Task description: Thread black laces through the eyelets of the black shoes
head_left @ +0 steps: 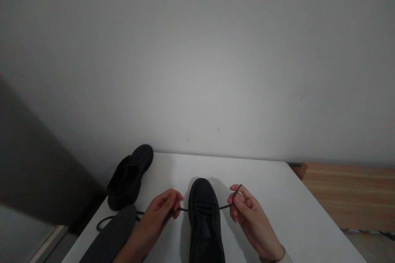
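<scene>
A black lace-up shoe (pixel 203 218) stands on the white table (pixel 277 197), toe pointing away from me. A thin black lace (pixel 225 206) runs out of both sides of the shoe's upper eyelets. My left hand (pixel 162 211) is closed in a pinch on the left end of the lace, just left of the shoe. My right hand (pixel 247 211) is pinched on the right end, whose tip sticks up past my fingers. Both ends are pulled taut sideways.
A second black shoe (pixel 129 176) lies at the table's far left corner. A dark grey insole (pixel 112 234) and a loose black lace (pixel 103 222) lie by the left edge. A grey wall rises behind; a wooden surface (pixel 348 193) is to the right.
</scene>
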A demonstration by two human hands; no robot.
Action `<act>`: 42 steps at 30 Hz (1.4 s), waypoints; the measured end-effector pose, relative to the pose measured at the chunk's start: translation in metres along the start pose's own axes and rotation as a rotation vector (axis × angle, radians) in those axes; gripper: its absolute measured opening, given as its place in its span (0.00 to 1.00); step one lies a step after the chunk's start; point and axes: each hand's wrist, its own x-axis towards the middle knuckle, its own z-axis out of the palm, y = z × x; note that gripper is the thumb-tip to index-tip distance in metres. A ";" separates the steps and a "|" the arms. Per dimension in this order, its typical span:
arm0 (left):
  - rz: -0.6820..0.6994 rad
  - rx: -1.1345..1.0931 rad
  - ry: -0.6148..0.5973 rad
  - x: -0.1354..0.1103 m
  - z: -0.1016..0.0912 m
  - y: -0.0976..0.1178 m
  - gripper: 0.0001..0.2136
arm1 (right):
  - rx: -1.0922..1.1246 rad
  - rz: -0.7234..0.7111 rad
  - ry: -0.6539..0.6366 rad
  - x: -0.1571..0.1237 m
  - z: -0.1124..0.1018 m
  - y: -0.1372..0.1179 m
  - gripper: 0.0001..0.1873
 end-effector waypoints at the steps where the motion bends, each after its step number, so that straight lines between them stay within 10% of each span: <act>1: -0.013 0.017 0.002 -0.002 -0.003 -0.003 0.18 | -0.025 -0.010 -0.010 -0.002 -0.004 0.004 0.20; 7: 0.075 0.403 0.017 -0.007 -0.006 -0.018 0.09 | -0.392 -0.136 -0.102 -0.009 -0.016 0.011 0.12; 12: 0.403 0.772 0.234 -0.023 0.011 -0.026 0.05 | -0.826 -0.370 -0.228 -0.018 -0.014 0.004 0.07; 18: 0.798 1.040 0.179 -0.037 0.050 -0.032 0.10 | -1.116 -0.600 -0.292 -0.025 -0.015 -0.002 0.09; 27: 0.731 1.023 0.220 -0.028 0.067 -0.041 0.11 | -1.353 -0.808 -0.325 -0.029 -0.001 -0.007 0.11; 42: 0.752 1.108 0.141 -0.042 0.054 -0.028 0.10 | -1.369 -0.741 -0.209 -0.040 -0.004 0.035 0.14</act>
